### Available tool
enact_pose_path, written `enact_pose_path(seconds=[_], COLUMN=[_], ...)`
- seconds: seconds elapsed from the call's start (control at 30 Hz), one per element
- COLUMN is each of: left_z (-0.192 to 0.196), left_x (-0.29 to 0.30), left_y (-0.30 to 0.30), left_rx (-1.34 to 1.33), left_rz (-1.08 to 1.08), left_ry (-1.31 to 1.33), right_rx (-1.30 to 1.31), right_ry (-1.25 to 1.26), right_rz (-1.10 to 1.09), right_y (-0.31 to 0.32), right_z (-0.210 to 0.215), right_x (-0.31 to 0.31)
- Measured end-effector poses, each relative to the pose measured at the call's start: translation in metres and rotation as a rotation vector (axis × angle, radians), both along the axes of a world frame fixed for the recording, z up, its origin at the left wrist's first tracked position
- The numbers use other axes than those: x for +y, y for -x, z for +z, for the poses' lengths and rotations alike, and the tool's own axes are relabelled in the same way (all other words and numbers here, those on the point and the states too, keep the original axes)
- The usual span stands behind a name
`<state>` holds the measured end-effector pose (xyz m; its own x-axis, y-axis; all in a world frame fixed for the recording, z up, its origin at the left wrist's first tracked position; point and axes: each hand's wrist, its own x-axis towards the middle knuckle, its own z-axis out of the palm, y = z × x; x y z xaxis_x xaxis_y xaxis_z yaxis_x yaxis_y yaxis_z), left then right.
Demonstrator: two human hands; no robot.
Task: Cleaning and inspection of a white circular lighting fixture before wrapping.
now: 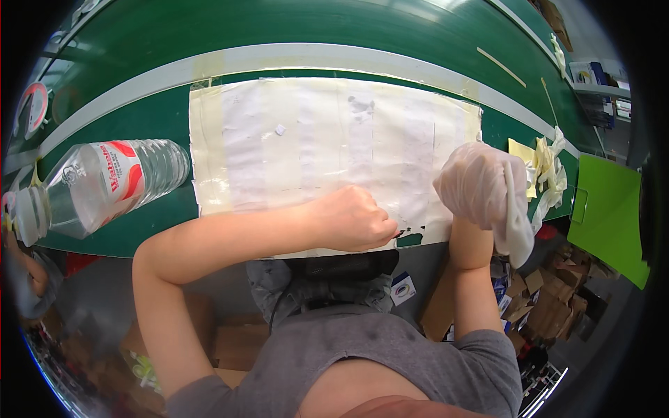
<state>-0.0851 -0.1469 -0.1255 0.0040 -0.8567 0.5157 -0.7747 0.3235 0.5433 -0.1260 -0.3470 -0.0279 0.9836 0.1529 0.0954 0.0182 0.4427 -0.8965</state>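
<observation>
Left hand [355,220]: grip curled into fist over near edge of pale sheet [300,150]; anything inside hidden. Right hand [481,184] sits under thin whitish covering [516,230], perhaps glove, loose end dangling; cannot tell grip. Farther left, clear bottle [115,182] lies on green counter [334,28].

A crumpled, translucent white glove [481,182] droops at centre right; a taped, off-white paper covering [313,143] lies flat mid-frame.
</observation>
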Motion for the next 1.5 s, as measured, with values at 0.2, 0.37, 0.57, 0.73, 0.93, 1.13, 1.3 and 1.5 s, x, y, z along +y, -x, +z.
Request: enact_pose_path(seconds=[0.2, 0.37, 0.57, 0.73, 0.93, 1.13, 1.3, 1.5], left_z=[0.007, 0.004, 0.005, 0.008, 0.006, 0.01, 0.055, 0.096], left_x=[-0.007, -0.001, -0.002, -0.003, -0.002, -0.003, -0.001, -0.002], left_y=[-0.001, 0.0, -0.001, -0.001, -0.001, -0.002, -0.016, -0.082], left_rx=[-0.074, -0.109, -0.051, -0.037, -0.033, -0.06, -0.118, -0.088], left_rz=[-0.007, -0.005, -0.025, -0.043, -0.041, -0.035, 0.146, 0.829], left_ry=[-0.024, -0.098, -0.037, -0.023, -0.049, 0.018, 0.177, 0.229], right_rx=[-0.958, -0.824, -0.929, -0.951, -0.916, -0.732, 0.167, 0.25], right_ry=[1.745, 1.834, 1.884, 1.915, 1.931, 1.406, -0.161, -0.256], right_rz=[-0.704, -0.702, -0.646, -0.703, -0.733, -0.61, -0.357, -0.284], right_y=[-0.023, -0.03, -0.051, -0.052, -0.056, -0.063, -0.055, -0.052], right_z=[0.015, -0.027, -0.035, -0.038, -0.034, -0.034, -0.016, -0.011], right_x=[0.024, 0.044, 0.061, 0.061, 0.062, 0.031, 0.023, 0.025])
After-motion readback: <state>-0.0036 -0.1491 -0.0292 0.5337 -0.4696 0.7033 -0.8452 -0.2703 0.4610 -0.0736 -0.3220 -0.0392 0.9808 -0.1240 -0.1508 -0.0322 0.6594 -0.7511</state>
